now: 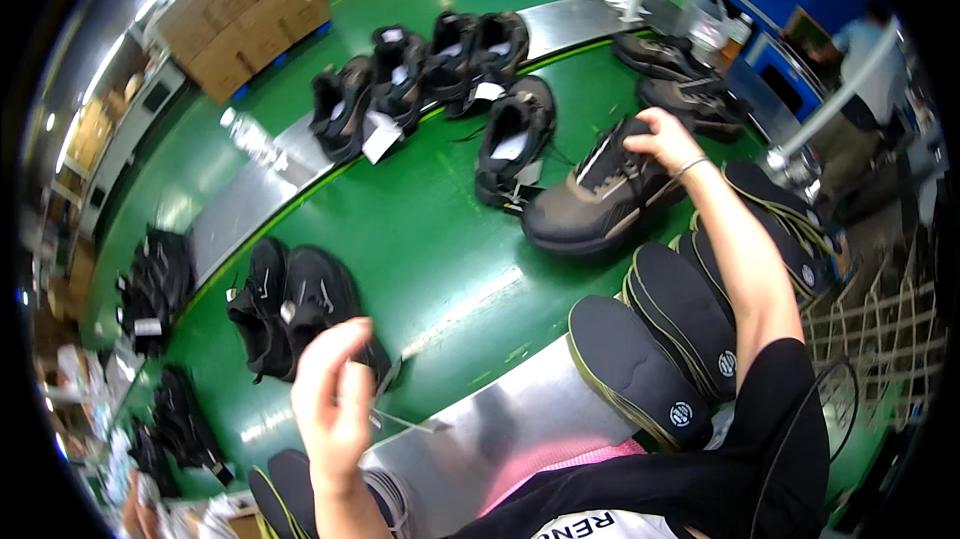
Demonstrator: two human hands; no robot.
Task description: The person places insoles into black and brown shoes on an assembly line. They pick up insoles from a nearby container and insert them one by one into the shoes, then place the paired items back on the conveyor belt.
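My right hand (668,142) grips a brown-and-black shoe (592,201) by the collar, its toe pointing left and toward me. My left hand (335,404) is slightly blurred, thumb and forefinger apart, with nothing visible between them. It is in front of a pair of black shoes (322,289) and partly covers them. A thin pale strip shows beside its fingers; whether it touches them I cannot tell. Just left of the held shoe stands a dark open shoe (516,142) with a white paper inside and a tag.
Stacks of black insoles (635,359) with yellow-green edges lie at the near right on a metal ledge (500,429). More shoes (397,74) line the green surface's far edge, near a plastic bottle (252,139). Brown cartons (245,24) stand behind; a person (868,59) is at far right.
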